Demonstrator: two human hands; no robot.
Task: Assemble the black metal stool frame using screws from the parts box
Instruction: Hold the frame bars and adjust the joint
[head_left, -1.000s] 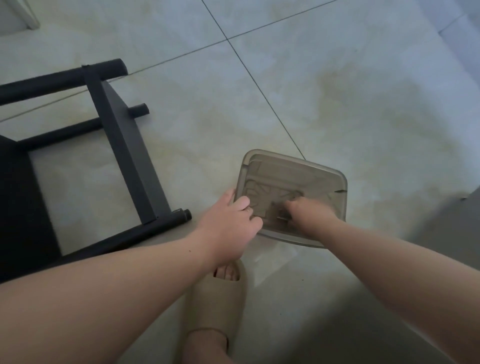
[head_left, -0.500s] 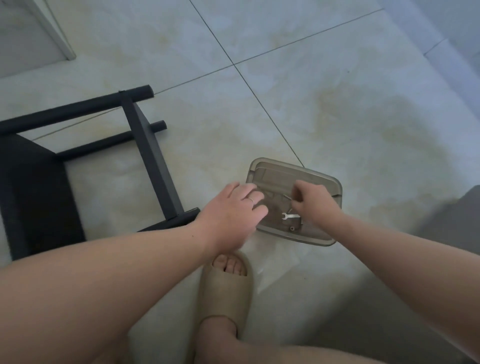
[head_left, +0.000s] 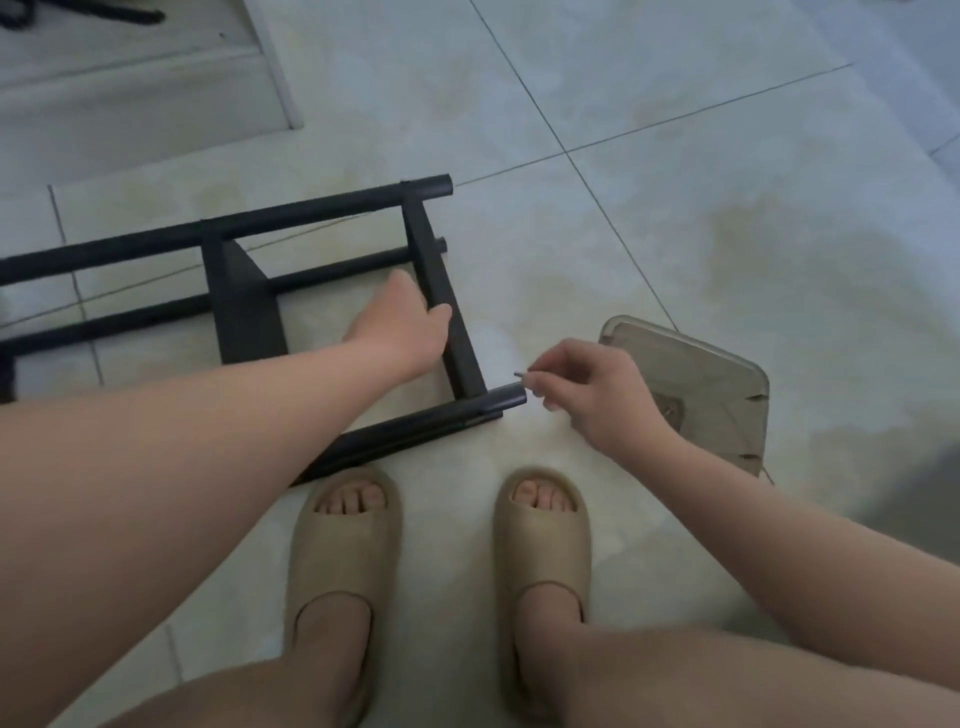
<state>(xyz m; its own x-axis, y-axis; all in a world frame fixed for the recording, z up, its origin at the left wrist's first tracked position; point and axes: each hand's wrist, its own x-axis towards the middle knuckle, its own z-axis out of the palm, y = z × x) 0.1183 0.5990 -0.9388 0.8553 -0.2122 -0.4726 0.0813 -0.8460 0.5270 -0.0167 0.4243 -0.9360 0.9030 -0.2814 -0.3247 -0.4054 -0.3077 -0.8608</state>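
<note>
Black stool frame (head_left: 244, 312) lies at ten o'clock, cut off by the left edge; your left hand (head_left: 402, 325) curls round its crossbar (head_left: 460, 348) (fingertips hidden). Your right hand (head_left: 597, 395) pinches a blurred screw (head_left: 521, 374) beside the tube end (head_left: 511, 399); parts box (head_left: 717, 384) at three o'clock, contents unreadable.

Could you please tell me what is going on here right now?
A person is assembling a black stool frame lying on the floor. The left hand grips one of its bars, while the right hand pinches a small screw beside the open end of the nearest leg. The parts box sits to the right.
</note>
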